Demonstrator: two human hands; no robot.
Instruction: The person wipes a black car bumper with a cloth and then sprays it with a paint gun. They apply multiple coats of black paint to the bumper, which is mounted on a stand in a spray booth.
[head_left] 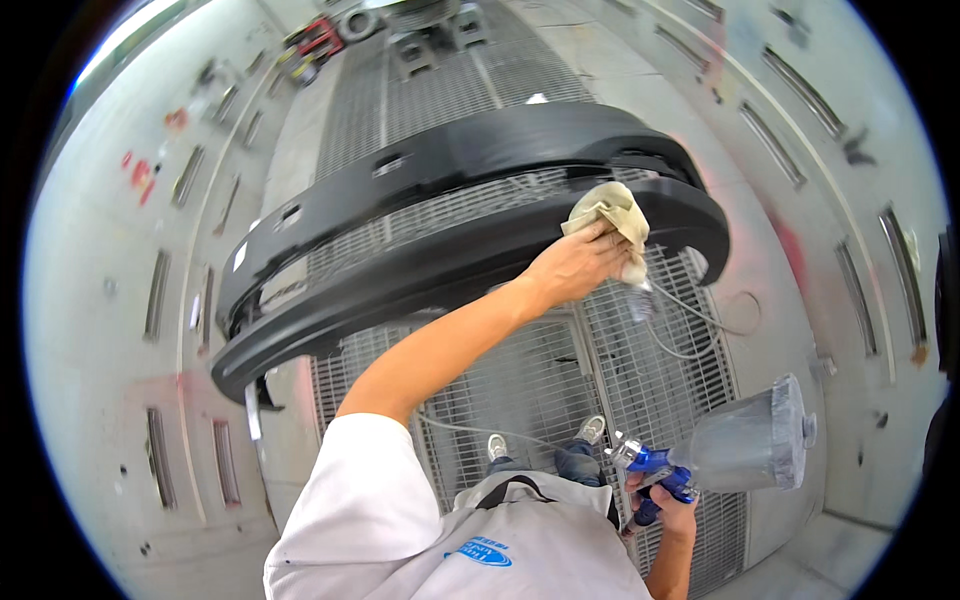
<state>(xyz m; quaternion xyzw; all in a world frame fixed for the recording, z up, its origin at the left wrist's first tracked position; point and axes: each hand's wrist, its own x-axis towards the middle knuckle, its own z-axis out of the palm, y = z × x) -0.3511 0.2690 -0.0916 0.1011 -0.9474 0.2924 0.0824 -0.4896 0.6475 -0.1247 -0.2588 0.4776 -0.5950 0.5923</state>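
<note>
My left hand [578, 264] holds a crumpled cream cloth [612, 208] against the right part of a long curved black bumper [420, 275]. Its fingers close over the cloth. The bumper lies across the view as two dark bands joined at the ends, with a gap between them. Low on the right, my right hand [672, 508] grips a blue and silver spray gun [650, 462] by its handle. A large translucent grey paint cup [745, 440] sticks out to the right of the gun. Whatever supports the bumper is mostly hidden beneath it.
Metal grating [650, 380] forms the floor under my feet. A thin grey hose [700, 350] loops below the bumper's right end. Pale walls with slots [805, 92] and paint marks stand on both sides. Red equipment [316, 38] sits at the far left.
</note>
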